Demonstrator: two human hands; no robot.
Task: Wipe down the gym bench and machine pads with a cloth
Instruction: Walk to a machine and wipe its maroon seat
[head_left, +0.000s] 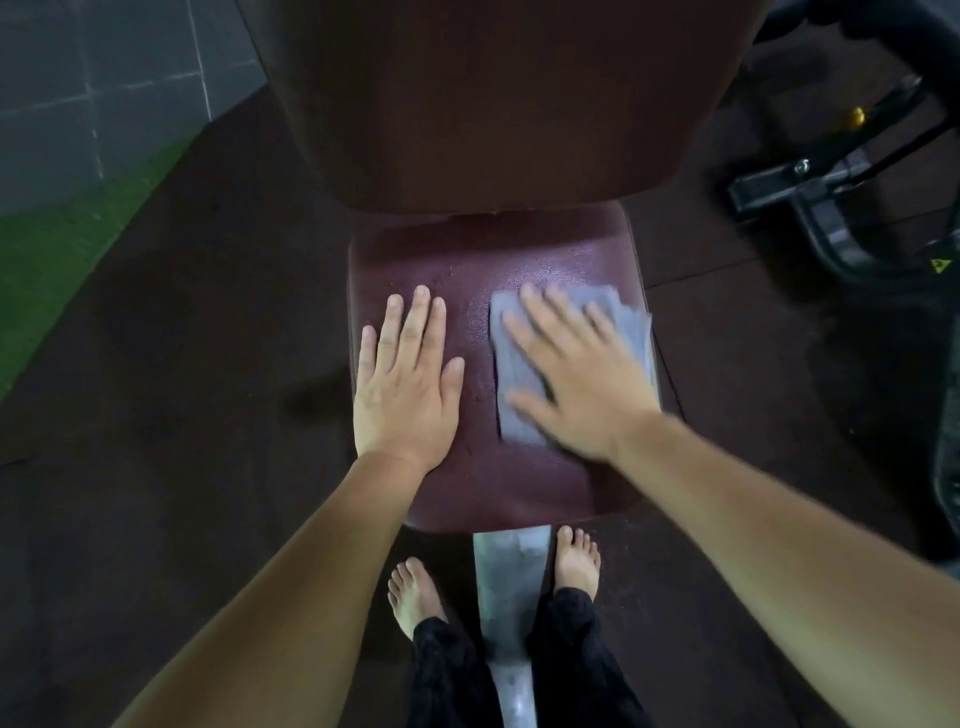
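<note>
Wiping the seat pad (493, 270), I press the cloth (511, 376) under my flat right hand (582, 384), with my flat left hand (405, 384) bracing on the pad.

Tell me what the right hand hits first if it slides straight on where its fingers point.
The right hand would cross bare seat pad, then probably meet the lower edge of the backrest; depth there is unclear.

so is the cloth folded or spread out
Folded: the cloth shows layered edges at its far corner and lies as a compact rectangle under the right hand.
</note>
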